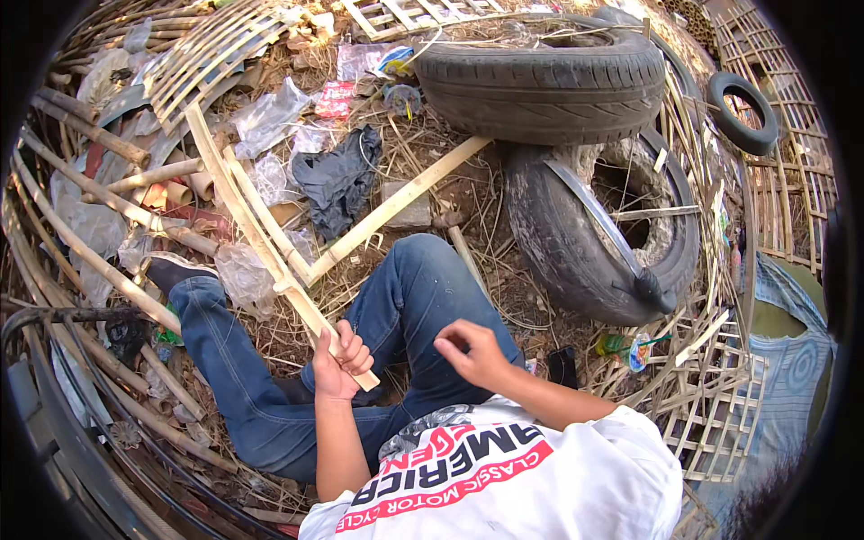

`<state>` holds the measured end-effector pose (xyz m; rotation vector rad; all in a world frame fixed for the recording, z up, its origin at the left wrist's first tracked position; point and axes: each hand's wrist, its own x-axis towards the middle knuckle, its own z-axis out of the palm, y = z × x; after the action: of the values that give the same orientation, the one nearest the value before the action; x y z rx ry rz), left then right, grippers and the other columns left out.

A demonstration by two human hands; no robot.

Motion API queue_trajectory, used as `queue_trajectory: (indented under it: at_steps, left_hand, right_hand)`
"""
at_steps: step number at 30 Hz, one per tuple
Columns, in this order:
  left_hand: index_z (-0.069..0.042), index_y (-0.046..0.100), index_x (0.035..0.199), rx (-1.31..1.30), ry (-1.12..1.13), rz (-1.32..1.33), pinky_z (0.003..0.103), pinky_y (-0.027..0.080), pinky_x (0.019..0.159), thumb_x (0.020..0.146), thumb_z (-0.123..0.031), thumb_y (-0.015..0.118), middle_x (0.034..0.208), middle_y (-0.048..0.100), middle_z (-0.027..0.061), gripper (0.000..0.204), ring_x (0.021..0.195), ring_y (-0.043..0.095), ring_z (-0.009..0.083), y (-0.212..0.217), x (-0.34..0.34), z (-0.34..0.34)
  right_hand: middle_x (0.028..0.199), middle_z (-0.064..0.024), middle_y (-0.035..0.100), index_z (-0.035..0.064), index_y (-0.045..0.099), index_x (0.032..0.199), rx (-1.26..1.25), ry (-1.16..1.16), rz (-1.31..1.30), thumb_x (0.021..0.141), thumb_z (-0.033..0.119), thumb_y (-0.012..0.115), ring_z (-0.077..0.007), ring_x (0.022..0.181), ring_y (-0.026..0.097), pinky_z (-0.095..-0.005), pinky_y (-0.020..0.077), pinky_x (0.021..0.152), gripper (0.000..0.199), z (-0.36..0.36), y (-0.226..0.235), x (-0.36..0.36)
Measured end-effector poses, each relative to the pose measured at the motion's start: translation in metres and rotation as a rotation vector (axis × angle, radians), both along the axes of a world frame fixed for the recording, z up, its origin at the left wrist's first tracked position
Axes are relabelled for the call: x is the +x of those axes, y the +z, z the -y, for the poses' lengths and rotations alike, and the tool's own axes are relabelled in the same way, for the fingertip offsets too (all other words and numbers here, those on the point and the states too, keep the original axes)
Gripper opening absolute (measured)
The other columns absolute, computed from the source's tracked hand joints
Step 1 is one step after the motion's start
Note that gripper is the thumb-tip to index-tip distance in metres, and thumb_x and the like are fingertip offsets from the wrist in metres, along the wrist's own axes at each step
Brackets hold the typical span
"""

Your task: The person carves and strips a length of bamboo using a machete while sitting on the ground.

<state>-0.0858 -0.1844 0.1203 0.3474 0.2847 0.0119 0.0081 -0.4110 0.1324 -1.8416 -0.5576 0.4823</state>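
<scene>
My left hand (340,362) is wrapped round the lower end of a long, pale split-bamboo strip (241,209), which slants up and away to the left. Close beside that strip lies a thinner curved strip (270,220); whether the two are joined I cannot tell. My right hand (474,354) hovers above my bent right knee, fingers loosely curled and apart from the thumb, with nothing visible in it. A machete (601,211) with a dark handle rests across the lower tire (540,229), to the right of my knee.
Another tire (540,90) lies behind the lower one, with a flat bamboo strip (405,198) running toward it. A black plastic bag (337,175) and clear plastic litter the ground. Bamboo poles (99,243) are piled at left; woven bamboo lattice (715,423) lies at right.
</scene>
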Motion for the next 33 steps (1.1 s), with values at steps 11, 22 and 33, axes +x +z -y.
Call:
queue_trajectory:
  at_steps: [11, 22, 33]
  left_hand:
    - [-0.012, 0.038, 0.074, 0.298, -0.024, -0.193, 0.018, 0.018, 0.037, 0.093, -0.022, 0.054, 0.054, 0.026, -0.0074, 0.027, 0.04, 0.023, 0.0011, 0.012, 0.006, 0.001]
    - [-0.013, 0.041, 0.078, 0.304, -0.021, -0.272, 0.02, 0.019, 0.036, 0.091, -0.011, 0.054, 0.052, 0.027, -0.0067, 0.019, 0.039, 0.024, 0.0021, 0.008, -0.012, -0.006]
    - [-0.01, 0.046, 0.079, 0.331, -0.26, -0.143, 0.021, 0.019, 0.038, 0.089, -0.012, 0.06, 0.054, 0.03, -0.008, 0.017, 0.041, 0.026, 0.0021, 0.025, 0.019, 0.008]
  right_hand:
    - [0.082, -0.0155, 0.065, 0.0002, 0.06, 0.092, -0.605, -0.071, 0.047, 0.08, 0.019, 0.067, -0.0303, 0.077, 0.064, -0.0389, 0.0506, 0.069, 0.024, 0.085, -0.131, 0.092]
    - [0.088, -0.013, 0.061, 0.0017, 0.059, 0.088, -0.341, -0.275, 0.514, 0.074, 0.001, 0.065, -0.0309, 0.08, 0.062, -0.0352, 0.05, 0.071, 0.016, 0.064, 0.022, 0.087]
    - [0.104, -0.0232, 0.06, 0.0028, 0.054, 0.112, -1.142, -0.407, 0.375, 0.058, 0.007, 0.066, -0.0403, 0.098, 0.057, -0.0436, 0.0453, 0.087, 0.055, 0.304, 0.064, 0.122]
